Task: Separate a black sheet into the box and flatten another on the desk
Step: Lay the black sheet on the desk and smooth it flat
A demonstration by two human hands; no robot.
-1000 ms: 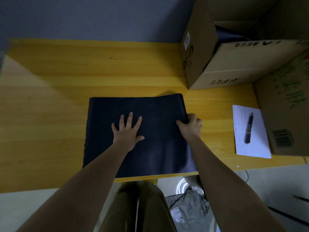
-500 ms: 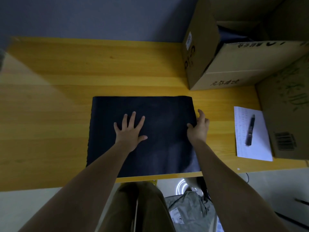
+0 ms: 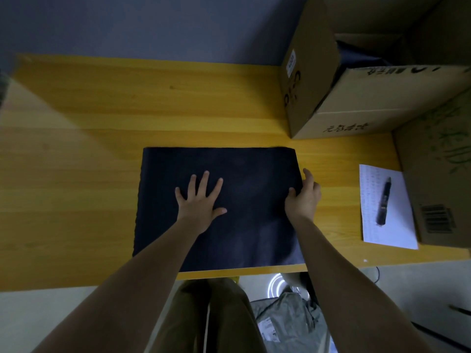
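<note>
A black sheet (image 3: 249, 200) lies flat near the front edge of the yellow desk (image 3: 102, 149). My left hand (image 3: 201, 200) presses flat on the sheet's middle, fingers spread. At the sheet's right edge, my right hand (image 3: 304, 197) has its thumb on top and its fingers along and under the edge, pinching it. An open cardboard box (image 3: 356, 103) stands at the back right, with dark sheet material (image 3: 356, 54) showing inside it.
A second cardboard box (image 3: 438, 174) stands at the far right. In front of it lies a white paper (image 3: 390, 230) with a black pen (image 3: 383, 202) on it. A grey wall runs behind the desk. My legs and a grey bag are below the desk's front edge.
The sheet's right edge was curled up in my right hand and now lies flat. My right hand has moved slightly right to the edge. My left hand has stayed pressed on the sheet.
</note>
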